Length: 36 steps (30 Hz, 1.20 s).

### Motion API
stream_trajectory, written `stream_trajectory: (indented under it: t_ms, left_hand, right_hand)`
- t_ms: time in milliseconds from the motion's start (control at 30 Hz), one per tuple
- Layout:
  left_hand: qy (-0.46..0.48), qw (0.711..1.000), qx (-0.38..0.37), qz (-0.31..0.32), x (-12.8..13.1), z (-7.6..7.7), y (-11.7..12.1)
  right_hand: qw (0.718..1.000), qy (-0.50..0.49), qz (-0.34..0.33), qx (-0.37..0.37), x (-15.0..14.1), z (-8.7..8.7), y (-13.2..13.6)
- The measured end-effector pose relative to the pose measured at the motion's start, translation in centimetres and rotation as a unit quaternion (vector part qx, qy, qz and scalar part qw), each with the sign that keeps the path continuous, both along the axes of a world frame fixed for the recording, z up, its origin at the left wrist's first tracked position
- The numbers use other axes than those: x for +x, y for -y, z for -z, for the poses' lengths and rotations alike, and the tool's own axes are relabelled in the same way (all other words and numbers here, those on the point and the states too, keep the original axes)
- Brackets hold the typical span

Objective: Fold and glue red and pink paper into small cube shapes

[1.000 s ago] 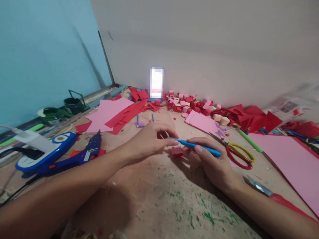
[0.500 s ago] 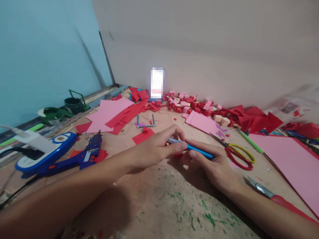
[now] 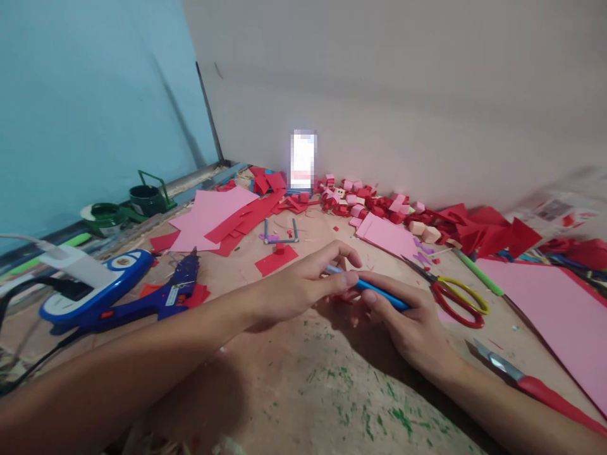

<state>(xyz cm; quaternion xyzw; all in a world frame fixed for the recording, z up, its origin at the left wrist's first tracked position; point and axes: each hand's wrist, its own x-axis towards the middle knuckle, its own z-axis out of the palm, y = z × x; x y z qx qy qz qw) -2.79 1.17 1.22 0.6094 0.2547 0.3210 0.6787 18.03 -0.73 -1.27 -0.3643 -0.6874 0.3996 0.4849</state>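
A slim blue pen-like stick is held level between my two hands, just above the table. My left hand pinches its paler left end between thumb and curled fingers. From the other side, my right hand is closed round the darker right part, its thumb lying along the stick. Some red material shows beneath the fingers, too hidden to name. Beyond my left hand lies a red paper sheet with a small red cube on it.
Scissors and a red-handled craft knife lie on the right near pink sheets. A blue glue gun and power strip are at left. Small red and pink cubes line the back beside a lit phone.
The view has shifted slightly, so the scene sits a little further right. My left forefinger has lifted and straightened somewhat; both hands keep hold of the blue stick.
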Motion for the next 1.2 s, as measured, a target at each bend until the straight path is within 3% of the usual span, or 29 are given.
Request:
stream_trajectory:
  t_ms: [233,333,400,533,633,767,900,1067,1200]
  left_hand:
    - [-0.014,0.999,0.026,-0.029,0.0,-0.5,0.2]
    - [-0.033,0.997,0.046,-0.051,0.0,-0.5,-0.2]
    - [-0.046,0.987,0.093,-0.121,0.0,-0.4,-0.7]
    - [-0.086,0.940,0.168,-0.285,-0.3,-0.4,-1.9]
    - [-0.096,0.929,0.172,-0.314,-0.5,-0.5,-2.3]
    - [-0.096,0.935,0.157,-0.304,-0.5,-0.7,-2.1]
    - [-0.102,0.944,0.135,-0.282,-0.6,-0.5,-1.9]
    - [-0.133,0.938,0.131,-0.291,-0.9,0.0,-2.2]
    - [-0.137,0.938,0.136,-0.288,-1.1,0.4,-2.6]
  right_hand:
    - [1.000,-0.008,0.011,0.005,-0.4,-0.1,0.5]
    - [0.998,0.021,0.052,0.005,0.0,-0.1,0.4]
    - [0.994,0.032,0.100,0.010,0.4,0.0,0.2]
    - [0.980,0.054,0.193,0.011,1.2,0.1,-0.7]
    - [0.965,0.137,0.224,-0.012,1.8,0.1,-1.4]
    - [0.950,0.267,0.161,0.018,3.3,0.5,-1.8]
    - [0.939,0.310,0.112,0.095,4.3,0.5,-1.2]
    - [0.923,0.338,0.060,0.176,2.1,-0.7,-0.5]
    - [0.926,0.347,0.012,0.148,0.1,-0.9,-1.0]
